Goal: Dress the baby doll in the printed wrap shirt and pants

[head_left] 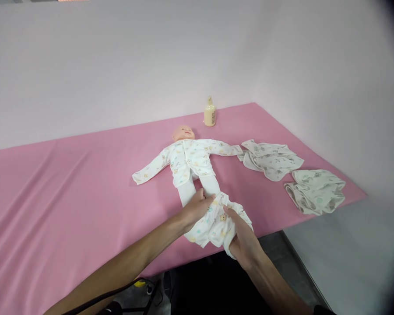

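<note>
A baby doll [184, 132] lies on its back, head away from me, in a white long-sleeved baby jacket [187, 159] with small coloured prints, its sleeves spread wide. The doll's plain white legs [186, 192] point toward me. Printed baby pants [213, 221] in the same pattern lie bunched around the lower leg ends, which they hide. My left hand [198, 208] pinches the upper edge of the pants beside the doll's leg. With the thumb on top and the fingers underneath or inside, my right hand [244, 240] grips the right side of the pants.
A pink sheet [101, 183] covers the table, with wrinkles at the left. Behind the doll stands a cream pump bottle [209, 114]. To the right lie a crumpled printed garment [272, 159] and a folded printed cloth [317, 191]. Pale walls [151, 57] border the table.
</note>
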`<state>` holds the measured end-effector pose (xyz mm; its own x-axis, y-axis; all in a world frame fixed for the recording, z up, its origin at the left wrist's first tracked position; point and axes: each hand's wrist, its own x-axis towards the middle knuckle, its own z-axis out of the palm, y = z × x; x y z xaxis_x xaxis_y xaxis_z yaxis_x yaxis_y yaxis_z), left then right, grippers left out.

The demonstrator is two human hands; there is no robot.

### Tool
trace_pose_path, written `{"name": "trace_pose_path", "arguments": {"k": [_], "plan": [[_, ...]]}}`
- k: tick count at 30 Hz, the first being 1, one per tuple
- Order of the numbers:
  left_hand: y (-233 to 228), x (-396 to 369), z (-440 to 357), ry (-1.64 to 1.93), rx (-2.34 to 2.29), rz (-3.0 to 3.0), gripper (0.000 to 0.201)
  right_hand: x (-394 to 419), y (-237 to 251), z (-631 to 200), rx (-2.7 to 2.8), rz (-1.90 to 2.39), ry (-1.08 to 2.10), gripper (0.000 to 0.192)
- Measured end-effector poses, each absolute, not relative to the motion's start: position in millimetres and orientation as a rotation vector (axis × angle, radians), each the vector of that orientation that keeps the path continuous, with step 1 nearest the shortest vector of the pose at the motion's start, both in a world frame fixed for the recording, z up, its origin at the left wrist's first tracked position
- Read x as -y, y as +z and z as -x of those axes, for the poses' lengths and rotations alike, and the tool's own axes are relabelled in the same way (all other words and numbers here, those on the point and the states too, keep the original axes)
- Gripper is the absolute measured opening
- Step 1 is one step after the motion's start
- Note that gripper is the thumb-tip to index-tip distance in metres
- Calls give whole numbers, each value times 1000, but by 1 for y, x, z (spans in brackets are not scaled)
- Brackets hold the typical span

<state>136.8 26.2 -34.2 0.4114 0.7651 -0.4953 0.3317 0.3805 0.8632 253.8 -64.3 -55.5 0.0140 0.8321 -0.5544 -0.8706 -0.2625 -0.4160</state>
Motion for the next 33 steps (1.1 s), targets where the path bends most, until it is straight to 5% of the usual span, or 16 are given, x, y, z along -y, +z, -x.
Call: {"name": "trace_pose_path", "arguments": {"k": [3,8,11,23,33], "plan": [[-24,-10,-126,354,-1077,-1284,46,62,-58,-253,-40,889,1639,50],[-25,33,-114,265,-1106,-1647,93,66,-53,-252,4,1059,1687,51],[-30,50,-118,244,-1173,-1801,102,68,-50,-250,82,1065,1699,50],[-49,57,-123,401,-1127,-2258,56,78,-57,-245,352,877,1736,43],[-46,51,-116,486,-1187,-2195,57,96,-45,-259,763,908,1767,48]]}}
